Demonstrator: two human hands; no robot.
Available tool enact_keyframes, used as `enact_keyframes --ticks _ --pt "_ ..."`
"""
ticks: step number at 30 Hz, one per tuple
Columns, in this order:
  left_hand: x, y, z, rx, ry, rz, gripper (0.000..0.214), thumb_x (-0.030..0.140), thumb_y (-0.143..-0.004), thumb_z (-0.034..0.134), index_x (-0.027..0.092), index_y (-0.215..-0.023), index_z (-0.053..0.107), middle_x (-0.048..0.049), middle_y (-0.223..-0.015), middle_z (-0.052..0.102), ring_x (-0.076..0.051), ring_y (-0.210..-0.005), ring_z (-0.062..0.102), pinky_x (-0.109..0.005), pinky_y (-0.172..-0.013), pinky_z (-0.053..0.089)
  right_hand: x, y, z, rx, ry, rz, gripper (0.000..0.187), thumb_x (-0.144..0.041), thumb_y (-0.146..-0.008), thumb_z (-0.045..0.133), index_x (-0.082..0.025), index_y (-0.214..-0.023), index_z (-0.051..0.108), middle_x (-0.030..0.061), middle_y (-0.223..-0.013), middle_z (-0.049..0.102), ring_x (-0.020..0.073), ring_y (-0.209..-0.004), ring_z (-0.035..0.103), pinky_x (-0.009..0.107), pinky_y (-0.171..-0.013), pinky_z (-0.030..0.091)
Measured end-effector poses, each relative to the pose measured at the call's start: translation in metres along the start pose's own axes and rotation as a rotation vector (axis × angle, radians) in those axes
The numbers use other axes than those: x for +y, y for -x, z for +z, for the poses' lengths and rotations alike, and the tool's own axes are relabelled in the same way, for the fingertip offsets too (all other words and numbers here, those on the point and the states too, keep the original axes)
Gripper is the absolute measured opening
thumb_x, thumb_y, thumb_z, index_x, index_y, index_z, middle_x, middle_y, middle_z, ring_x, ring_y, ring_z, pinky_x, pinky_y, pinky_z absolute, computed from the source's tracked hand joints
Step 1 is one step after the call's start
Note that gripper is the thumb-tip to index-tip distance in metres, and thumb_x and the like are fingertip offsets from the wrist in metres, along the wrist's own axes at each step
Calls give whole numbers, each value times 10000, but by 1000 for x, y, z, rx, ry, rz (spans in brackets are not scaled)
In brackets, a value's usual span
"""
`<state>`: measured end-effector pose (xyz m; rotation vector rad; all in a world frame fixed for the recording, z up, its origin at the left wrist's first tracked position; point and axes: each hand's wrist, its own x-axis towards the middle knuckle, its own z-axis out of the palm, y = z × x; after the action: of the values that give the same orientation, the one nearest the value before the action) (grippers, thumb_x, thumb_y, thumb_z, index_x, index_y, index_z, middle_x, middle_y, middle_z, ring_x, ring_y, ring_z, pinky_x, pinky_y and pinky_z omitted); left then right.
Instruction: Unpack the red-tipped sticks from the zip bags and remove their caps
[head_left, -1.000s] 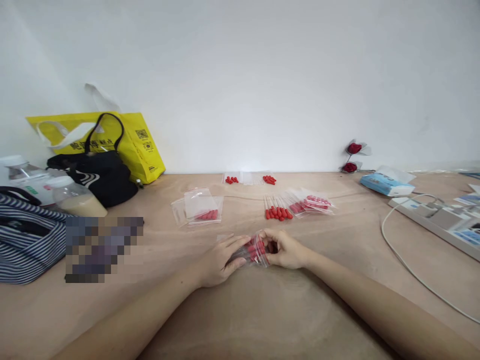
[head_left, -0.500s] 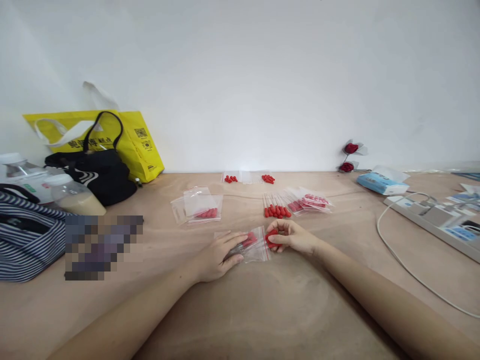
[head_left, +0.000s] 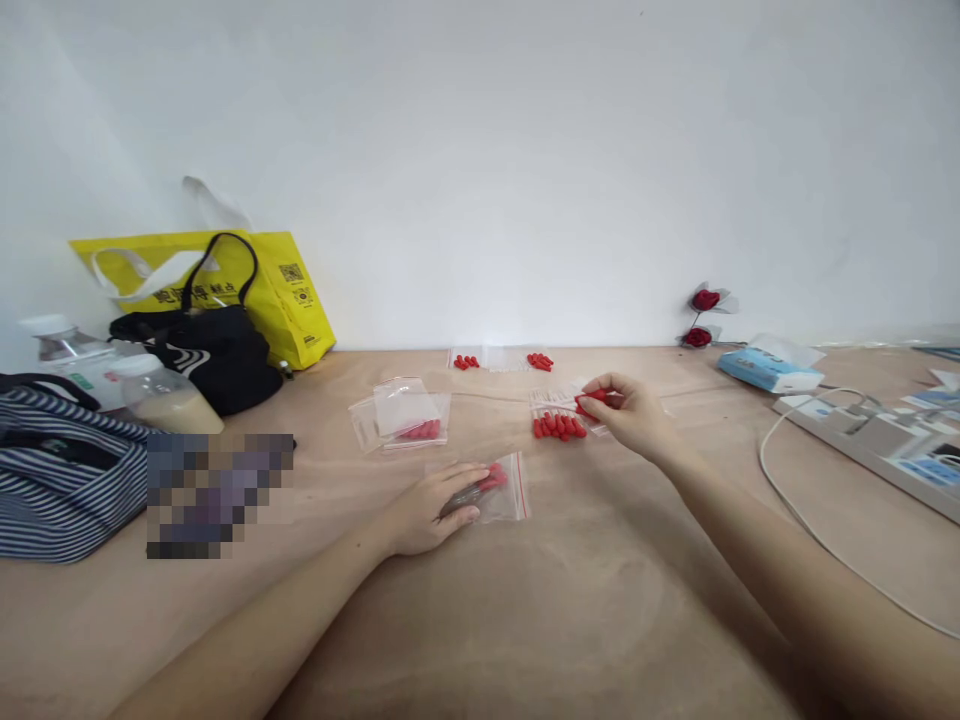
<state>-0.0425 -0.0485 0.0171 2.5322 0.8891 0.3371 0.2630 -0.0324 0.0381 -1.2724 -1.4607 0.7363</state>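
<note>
My left hand lies over a clear zip-lock bag on the table, its fingers and thumb curved around the bag's left part. Inside that bag show red handles and grey shafts, partly hidden under my fingers. Farther right, my right hand is closed, pinching a small red-handled tool; how many pieces it holds I cannot tell. Just left of it lies a row of red-handled tools with thin pale shafts pointing away from me. The filled bags behind my right hand are mostly covered by it.
More clear zip bags lie at centre left, one with red handles inside. Two small red groups lie near the wall. A yellow bag, bottles and a striped bag stand left; tissues, a power strip and cable lie right.
My right hand has moved right and away from me, from the bag's open end to beside the tool row. My left hand stays on the bag. The view has shifted slightly.
</note>
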Motion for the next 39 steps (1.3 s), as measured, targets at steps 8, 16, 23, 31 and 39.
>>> enact_keyframes --ticks 8,16,23,31,39 --pt "2 0 0 14 -3 -9 455 281 -826 457 241 -1272 379 -35 -1329 416 -188 -1215 374 -382 -1017 302 6 -17 90 -107 1127 -450 244 -94 -836 355 -127 -962 561 134 -947 553 188 -797 547 269 -615 421" --pt "1 0 0 14 -6 1 446 306 -837 442 236 -1273 379 -43 -1329 414 -192 -1215 374 -390 -1015 304 17 -23 105 -286 1230 -503 220 -108 -841 377 -137 -938 572 143 -991 540 230 -900 497 308 -700 398" --pt "1 0 0 14 -32 -23 444 315 -837 441 233 -1270 381 -46 -1327 417 -197 -1212 378 -391 -1010 310 20 -23 106 -293 1225 -489 254 -201 -870 350 -127 -921 588 146 -947 549 244 -901 483 330 -728 361" --pt "2 -1 0 3 -40 -33 443 307 -836 439 221 -1267 382 -50 -1331 410 -192 -1215 374 -383 -1016 302 17 -17 101 -315 1170 -528 272 -240 -878 349 -150 -902 604 116 -955 571 237 -924 464 341 -761 332" --pt "3 -1 0 -10 -30 -32 450 300 -838 437 233 -1277 367 -36 -1341 398 -186 -1224 360 -379 -1023 289 18 -17 100 -327 1103 -544 247 -179 -858 371 -143 -851 615 99 -901 587 209 -865 474 306 -783 339"
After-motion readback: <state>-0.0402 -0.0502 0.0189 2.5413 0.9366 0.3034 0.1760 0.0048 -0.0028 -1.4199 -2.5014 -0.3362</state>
